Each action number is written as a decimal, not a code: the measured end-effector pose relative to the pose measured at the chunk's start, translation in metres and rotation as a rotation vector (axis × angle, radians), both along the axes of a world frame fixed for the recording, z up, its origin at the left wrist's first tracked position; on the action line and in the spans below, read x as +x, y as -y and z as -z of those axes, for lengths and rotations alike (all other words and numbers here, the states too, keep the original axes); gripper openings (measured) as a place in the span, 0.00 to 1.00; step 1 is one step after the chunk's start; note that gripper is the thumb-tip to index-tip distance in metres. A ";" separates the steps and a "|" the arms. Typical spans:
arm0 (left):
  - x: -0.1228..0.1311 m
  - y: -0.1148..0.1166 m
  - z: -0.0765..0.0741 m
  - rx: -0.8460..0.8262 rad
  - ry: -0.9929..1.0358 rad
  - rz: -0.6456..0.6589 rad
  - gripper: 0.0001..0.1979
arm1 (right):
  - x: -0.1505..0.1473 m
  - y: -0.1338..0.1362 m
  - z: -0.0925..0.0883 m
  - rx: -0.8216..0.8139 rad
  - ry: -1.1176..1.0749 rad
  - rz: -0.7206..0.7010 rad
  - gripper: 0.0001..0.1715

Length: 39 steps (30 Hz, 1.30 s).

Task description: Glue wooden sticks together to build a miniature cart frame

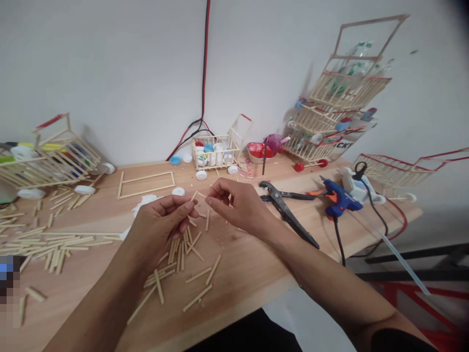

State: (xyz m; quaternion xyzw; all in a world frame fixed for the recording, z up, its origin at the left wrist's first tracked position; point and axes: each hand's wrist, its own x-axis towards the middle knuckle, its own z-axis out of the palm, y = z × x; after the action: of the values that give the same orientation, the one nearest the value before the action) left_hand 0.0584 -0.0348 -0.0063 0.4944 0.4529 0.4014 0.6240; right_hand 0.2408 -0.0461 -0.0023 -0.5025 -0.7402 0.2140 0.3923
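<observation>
My left hand (166, 215) pinches a short wooden stick (194, 196) between thumb and fingertips above the table. Close to its right, my right hand (236, 203) is closed at the fingertips on the end of a second short wooden stick (201, 195). The two sticks come together at an angle; whether they are joined I cannot tell. Below my left hand lies a loose pile of cut wooden sticks (179, 252). Behind the hands, a rectangular stick frame (146, 182) lies flat near a white bottle cap (178, 191).
A small stick cart (216, 155) full of caps stands at the wall. Pliers (286, 203) and a blue glue gun (339, 198) with its cord lie to the right. Stacked carts (330, 112) rise behind them. Another cart (69, 159) and many sticks (58, 244) are on the left.
</observation>
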 end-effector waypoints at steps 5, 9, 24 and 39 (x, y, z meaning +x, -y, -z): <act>0.001 0.000 0.001 0.011 0.002 0.002 0.12 | 0.001 0.000 -0.001 0.001 0.002 0.002 0.05; 0.000 0.000 0.002 0.015 -0.006 0.004 0.12 | 0.001 0.000 -0.001 0.008 0.006 0.003 0.04; 0.000 0.001 0.000 0.035 -0.032 -0.013 0.11 | 0.001 0.001 -0.001 -0.006 -0.016 -0.002 0.04; -0.001 0.001 -0.001 0.082 -0.104 -0.006 0.09 | 0.001 0.001 -0.001 -0.047 -0.019 -0.005 0.06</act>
State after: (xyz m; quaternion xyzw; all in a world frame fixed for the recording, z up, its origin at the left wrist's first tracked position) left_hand 0.0570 -0.0361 -0.0054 0.5384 0.4690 0.3954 0.5777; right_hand 0.2414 -0.0468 -0.0010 -0.5076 -0.7325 0.2372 0.3867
